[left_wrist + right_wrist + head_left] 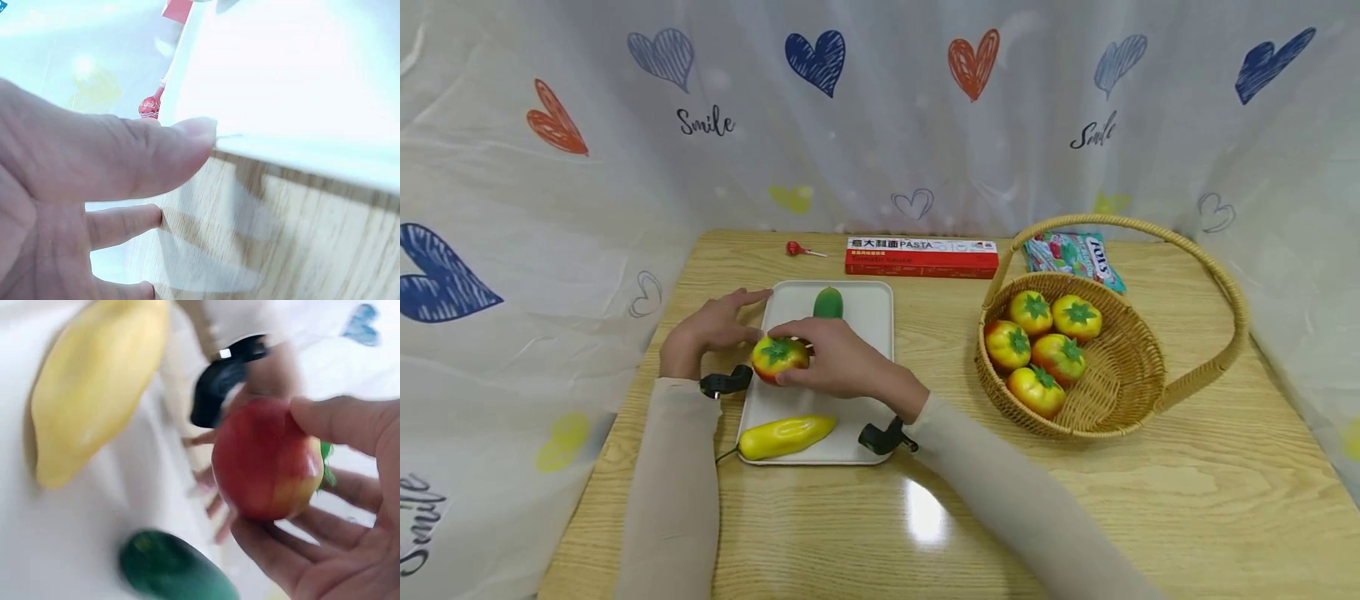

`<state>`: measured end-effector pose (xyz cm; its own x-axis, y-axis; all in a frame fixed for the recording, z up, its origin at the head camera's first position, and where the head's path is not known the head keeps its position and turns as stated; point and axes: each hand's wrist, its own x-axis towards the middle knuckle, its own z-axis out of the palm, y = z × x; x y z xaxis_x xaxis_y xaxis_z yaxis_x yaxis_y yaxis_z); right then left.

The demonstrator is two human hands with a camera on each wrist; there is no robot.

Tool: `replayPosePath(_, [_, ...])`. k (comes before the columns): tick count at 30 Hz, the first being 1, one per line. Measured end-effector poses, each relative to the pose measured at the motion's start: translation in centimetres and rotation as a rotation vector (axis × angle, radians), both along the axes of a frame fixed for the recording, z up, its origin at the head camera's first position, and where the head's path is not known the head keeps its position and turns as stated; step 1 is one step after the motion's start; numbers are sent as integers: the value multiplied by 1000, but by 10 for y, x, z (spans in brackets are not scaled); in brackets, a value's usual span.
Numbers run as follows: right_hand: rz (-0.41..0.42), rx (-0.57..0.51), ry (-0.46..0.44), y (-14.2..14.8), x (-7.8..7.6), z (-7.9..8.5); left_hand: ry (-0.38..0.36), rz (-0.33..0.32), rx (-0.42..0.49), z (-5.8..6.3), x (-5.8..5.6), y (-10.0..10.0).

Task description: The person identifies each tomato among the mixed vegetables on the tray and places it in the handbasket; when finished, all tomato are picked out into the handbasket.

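In the head view my right hand (846, 358) grips a yellow-red tomato (778, 357) with a green leafy top, above the left side of a white tray (853, 425). The right wrist view shows the thumb and fingers around the tomato's red underside. My left hand (715, 325) is at the tray's left edge, fingers spread; in the left wrist view its thumb (181, 153) lies right at the rim. A green cucumber (828, 302) lies towards the tray's far end, partly hidden by the right hand. Along its near end lies a long yellow pepper (786, 437), its stem past the rim.
To the right stands a wicker basket (1120, 417) with a tall handle and several similar tomatoes. Behind are a red lollipop (793, 248), a pasta box (921, 258) and a teal candy bag (1075, 257). A curtain (880, 125) hangs behind the table.
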<state>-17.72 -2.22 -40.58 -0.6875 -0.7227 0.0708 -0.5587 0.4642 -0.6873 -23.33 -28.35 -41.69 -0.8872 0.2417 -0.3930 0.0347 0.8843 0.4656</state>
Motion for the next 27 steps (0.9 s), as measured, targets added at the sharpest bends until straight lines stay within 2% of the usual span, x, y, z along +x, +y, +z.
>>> replayPosePath(4, [27, -96, -38, 40, 17, 9, 4, 1, 5, 1, 1, 1])
replayPosePath(8, [8, -171, -45, 89, 36, 16, 6, 4, 5, 1, 1, 1])
replayPosePath(15, [-176, -128, 51, 191, 68, 25, -5, 10, -3, -4, -1, 0])
replayPosePath(22, [-380, -112, 104, 285, 97, 32, 19, -23, -9, -5, -1, -2])
replayPosePath(24, [-439, -55, 131, 304, 104, 35, 21, -28, -8, -4, -1, -3])
replayPosePath(27, [-513, 93, 184, 324, 110, 39, 21, -33, -4, -4, -1, -3])
